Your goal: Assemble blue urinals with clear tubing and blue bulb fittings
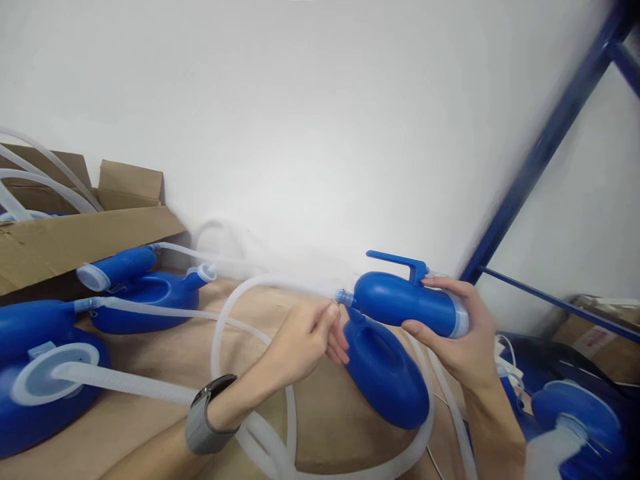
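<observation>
My right hand (457, 333) is wrapped round a blue plastic urinal head (400, 300), a rounded cylinder with a handle on top and a whitish rim at its right end. Its narrow nozzle points left and seems to sit inside the end of a translucent hose (265, 280). At that joint, my left hand (313, 333) pinches a small metal hose clamp (339, 304), mostly covered by the fingertips. A blue urinal bottle (390, 373) with a recessed grip lies just below both hands, partly behind the left fingers.
Several more blue bottles and heads with hoses lie at left, one a large bottle (50, 420). Behind them stands an open cardboard box (90, 233) with hoses. At right are a blue metal frame (540, 160) and another blue piece (575, 410). Hoses loop across the brown surface (320, 427).
</observation>
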The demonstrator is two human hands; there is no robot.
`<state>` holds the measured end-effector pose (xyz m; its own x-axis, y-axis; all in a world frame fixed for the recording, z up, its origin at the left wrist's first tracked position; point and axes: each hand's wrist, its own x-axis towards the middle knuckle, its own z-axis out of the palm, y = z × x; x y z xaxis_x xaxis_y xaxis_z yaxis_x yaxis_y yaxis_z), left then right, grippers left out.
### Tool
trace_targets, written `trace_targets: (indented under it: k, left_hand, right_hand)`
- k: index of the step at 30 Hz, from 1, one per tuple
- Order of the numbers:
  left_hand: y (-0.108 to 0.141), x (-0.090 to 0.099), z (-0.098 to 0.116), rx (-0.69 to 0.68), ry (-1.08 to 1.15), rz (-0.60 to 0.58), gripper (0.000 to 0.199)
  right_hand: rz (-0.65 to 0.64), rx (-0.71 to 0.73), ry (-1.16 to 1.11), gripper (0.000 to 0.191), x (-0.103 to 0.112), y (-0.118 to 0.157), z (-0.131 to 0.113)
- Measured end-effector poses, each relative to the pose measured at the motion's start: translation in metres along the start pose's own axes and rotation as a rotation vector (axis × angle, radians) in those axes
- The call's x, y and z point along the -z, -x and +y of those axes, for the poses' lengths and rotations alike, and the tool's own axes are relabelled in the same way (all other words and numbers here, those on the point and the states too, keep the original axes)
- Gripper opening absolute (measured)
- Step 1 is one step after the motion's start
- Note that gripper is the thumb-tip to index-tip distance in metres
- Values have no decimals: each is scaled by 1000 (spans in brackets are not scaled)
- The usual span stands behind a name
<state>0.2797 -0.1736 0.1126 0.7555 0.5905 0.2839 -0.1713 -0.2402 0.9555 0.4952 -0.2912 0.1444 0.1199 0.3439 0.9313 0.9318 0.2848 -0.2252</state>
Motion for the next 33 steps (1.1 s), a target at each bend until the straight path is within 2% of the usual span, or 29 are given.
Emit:
trace_targets:
  k: [7,12,14,17,20,23,24,26,29,30,33]
  left_hand:
    - [1,1,3,7,30,-24,61]
    - [0,1,1,38,34,-41,47]
    - [2,3,2,1,-40,-33,44]
    - [7,11,6,-149,-357,18,40]
    - [13,23,14,-331,-665,153,31]
    - [15,34,22,-630,-959,362,22]
    - [15,36,23,-728,-1064,398,22]
    - [12,41,25,-848,-1208,358,25]
    - [7,46,21,-826,-1201,130,22]
    - [5,47,20,-804,-1174,87,22]
    - [4,46,16,-785,-1132,102,27]
  right_hand:
    - [-6,41,12,49,0,-1,-3]
    - [2,28,14,49,0,0,-2]
    - [3,19,13,49,1,0,-1]
    - [5,0,5,49,2,0,3]
    - [19,-22,-12,51,4,-1,7]
    - [-5,-43,-34,51,7,-1,11]
    - [-28,-43,-46,50,8,-1,11]
    - [-73,-26,-70,50,10,-1,11]
    - [-94,20,-83,50,11,0,10]
    - [-89,34,-78,50,11,0,9]
    - [-70,81,-56,51,12,1,6]
